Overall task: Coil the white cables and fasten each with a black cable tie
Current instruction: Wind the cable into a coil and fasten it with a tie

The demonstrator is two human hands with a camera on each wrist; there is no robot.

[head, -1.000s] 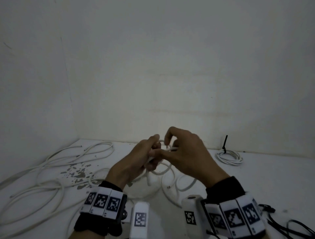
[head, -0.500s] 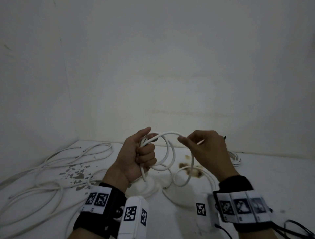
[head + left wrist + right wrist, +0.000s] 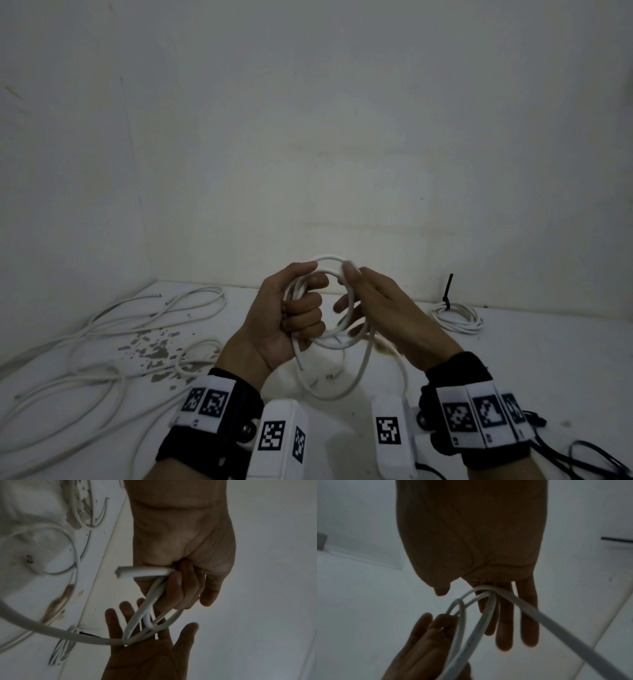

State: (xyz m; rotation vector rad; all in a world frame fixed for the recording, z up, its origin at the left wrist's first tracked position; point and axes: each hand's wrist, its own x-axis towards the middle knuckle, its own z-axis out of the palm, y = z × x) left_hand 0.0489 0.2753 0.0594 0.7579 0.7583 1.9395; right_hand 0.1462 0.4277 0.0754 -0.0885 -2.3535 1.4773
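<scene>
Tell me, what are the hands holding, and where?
The left hand grips the coiled white round cable at the loops' left side. The right hand steadies the loops with straight fingers, not gripping.

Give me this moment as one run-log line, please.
left hand: grips white cable coil | right hand: open, guiding loop | finished tied coil: on table

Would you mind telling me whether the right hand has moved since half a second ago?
Yes. The right hand has moved left, away from the tied coil by the wall, and now lies with straight fingers against the cable loops that the left hand grips.
</scene>
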